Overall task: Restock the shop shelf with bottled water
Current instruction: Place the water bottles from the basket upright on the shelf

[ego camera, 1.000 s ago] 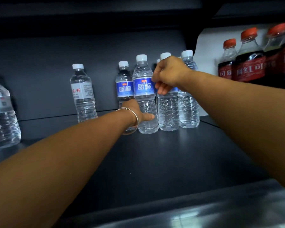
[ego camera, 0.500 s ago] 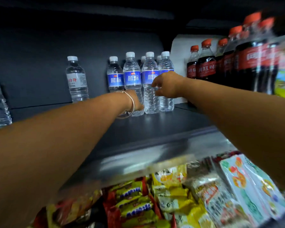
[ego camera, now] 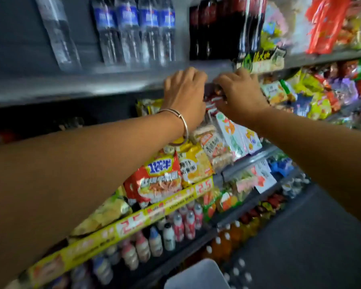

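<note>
Several blue-labelled water bottles (ego camera: 133, 28) stand in a tight group at the back of the dark top shelf (ego camera: 81, 88), blurred by camera motion. A lone white-labelled water bottle (ego camera: 58, 36) stands to their left. My left hand (ego camera: 183, 94), with a metal bangle on the wrist, hangs in front of the shelf's front edge, fingers loosely curled and holding nothing. My right hand (ego camera: 241, 97) is beside it, just below the edge, also loosely curled and empty, over red snack packets (ego camera: 213, 101).
Dark cola bottles (ego camera: 208, 28) stand right of the water. Noodle packets (ego camera: 161, 180) fill the shelf below, behind a yellow price strip (ego camera: 133, 224). Small drink bottles (ego camera: 175, 228) line lower shelves. A white box (ego camera: 196, 276) sits at the bottom, with dark floor (ego camera: 313, 236) to the right.
Both hands have let go of the blue-labelled bottles and pulled back to the shelf's front edge. The camera has tilted down, so the lower shelves now show.
</note>
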`<state>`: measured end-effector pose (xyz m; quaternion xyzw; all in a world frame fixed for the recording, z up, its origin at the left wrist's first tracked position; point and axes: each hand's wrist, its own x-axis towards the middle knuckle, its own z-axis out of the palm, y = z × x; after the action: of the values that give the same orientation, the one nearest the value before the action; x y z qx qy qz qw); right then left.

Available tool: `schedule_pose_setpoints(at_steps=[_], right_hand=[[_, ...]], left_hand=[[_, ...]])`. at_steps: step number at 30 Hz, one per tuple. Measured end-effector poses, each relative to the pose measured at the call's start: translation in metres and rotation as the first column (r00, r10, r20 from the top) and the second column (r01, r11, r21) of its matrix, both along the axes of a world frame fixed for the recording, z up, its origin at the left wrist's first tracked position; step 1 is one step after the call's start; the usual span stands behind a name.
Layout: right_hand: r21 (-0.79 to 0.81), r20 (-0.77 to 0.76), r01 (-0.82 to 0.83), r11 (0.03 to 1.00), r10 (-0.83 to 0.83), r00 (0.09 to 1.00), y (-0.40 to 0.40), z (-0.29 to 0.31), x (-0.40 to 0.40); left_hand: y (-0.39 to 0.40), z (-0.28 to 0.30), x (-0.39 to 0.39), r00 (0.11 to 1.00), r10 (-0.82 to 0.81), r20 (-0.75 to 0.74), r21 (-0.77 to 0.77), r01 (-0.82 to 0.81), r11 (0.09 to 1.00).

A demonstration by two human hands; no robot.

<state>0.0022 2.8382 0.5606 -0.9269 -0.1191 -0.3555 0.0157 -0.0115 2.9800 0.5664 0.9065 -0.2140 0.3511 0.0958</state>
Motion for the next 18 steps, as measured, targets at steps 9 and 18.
schedule_pose_setpoints(at_steps=[9, 18], right_hand=[[0.109, -0.610, -0.049, 0.993, 0.106, 0.785, -0.012, -0.272, -0.015], [0.049, -0.971, -0.008, 0.999, 0.050, 0.233, 0.010, -0.562, -0.044]], left_hand=[[-0.006, -0.270, -0.016, 0.812, -0.119, -0.571, -0.003, 0.143, 0.990], [0.013, -0.544, -0.019, 0.458, 0.004, -0.889, 0.085, 0.156, 0.984]])
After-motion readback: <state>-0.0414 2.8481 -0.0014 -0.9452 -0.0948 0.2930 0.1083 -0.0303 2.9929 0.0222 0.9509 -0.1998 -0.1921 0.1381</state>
